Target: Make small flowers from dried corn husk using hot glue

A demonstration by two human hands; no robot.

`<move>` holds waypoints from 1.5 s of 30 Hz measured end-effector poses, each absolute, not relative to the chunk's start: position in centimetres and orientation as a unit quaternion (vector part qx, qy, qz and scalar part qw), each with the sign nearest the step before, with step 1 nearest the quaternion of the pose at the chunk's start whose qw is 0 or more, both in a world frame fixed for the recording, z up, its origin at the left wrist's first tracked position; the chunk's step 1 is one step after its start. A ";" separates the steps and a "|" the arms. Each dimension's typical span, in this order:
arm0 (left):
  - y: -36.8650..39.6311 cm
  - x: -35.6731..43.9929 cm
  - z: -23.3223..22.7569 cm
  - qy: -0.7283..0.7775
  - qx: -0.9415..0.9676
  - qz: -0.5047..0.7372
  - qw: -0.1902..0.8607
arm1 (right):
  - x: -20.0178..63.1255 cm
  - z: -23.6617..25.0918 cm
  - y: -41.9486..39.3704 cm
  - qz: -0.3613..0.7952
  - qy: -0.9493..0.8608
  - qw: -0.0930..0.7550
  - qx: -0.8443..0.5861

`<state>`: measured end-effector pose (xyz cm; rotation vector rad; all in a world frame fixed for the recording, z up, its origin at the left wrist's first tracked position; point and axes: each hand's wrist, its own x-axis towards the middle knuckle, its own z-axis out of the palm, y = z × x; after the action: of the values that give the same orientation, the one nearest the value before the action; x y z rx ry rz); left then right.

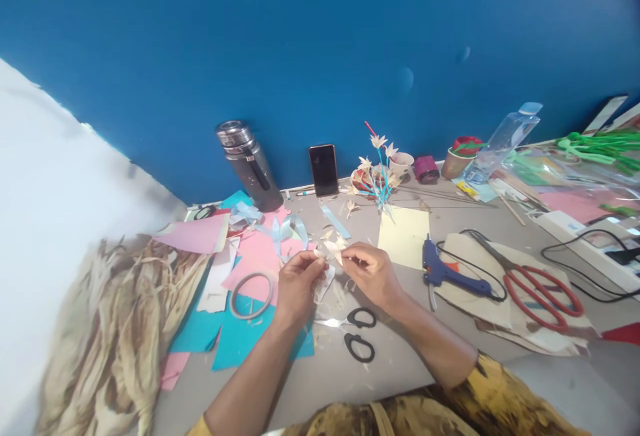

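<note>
My left hand (299, 283) is closed in a pinch above the middle of the table, its fingertips on a small pale piece of dried husk. Facing it, my right hand (373, 273) pinches a cream husk strip (334, 248), and the two hands nearly meet. Where one piece ends and the other begins is too small to tell. Just below the hands lie small scissors (336, 322) with black handles. Beyond them, husk flowers (379, 143) on blue stems stand in a cluster near the wall. A loose husk flower (352, 207) lies on the table.
Dried husks (125, 329) pile up at left beside coloured paper (240, 346) and a tape roll (235, 303). A flask (255, 173) and a phone (324, 171) stand by the wall. At right are a blue glue gun (453, 276), red-handled scissors (515, 268), a bottle (507, 139) and a power strip (585, 246).
</note>
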<state>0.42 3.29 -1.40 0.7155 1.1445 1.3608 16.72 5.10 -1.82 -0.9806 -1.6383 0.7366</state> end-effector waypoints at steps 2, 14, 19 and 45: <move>3.3 0.3 -1.5 0.491 0.304 0.592 0.562 | 16.6 -1.9 5.1 0.310 -0.688 0.519 -0.401; 3.1 0.2 -1.6 0.504 0.340 0.586 0.536 | 16.3 -2.1 4.9 0.326 -0.710 0.504 -0.369; 3.0 0.3 -1.5 0.499 0.348 0.591 0.530 | 16.3 -2.6 5.0 0.326 -0.690 0.510 -0.397; 2.2 1.5 -0.2 0.505 0.341 0.611 0.505 | 15.6 -3.2 4.8 0.274 -0.718 0.471 -0.434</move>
<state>1.50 2.18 -0.19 0.8236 1.2200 1.4751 15.62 4.80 -3.15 -1.0638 -1.7581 0.6715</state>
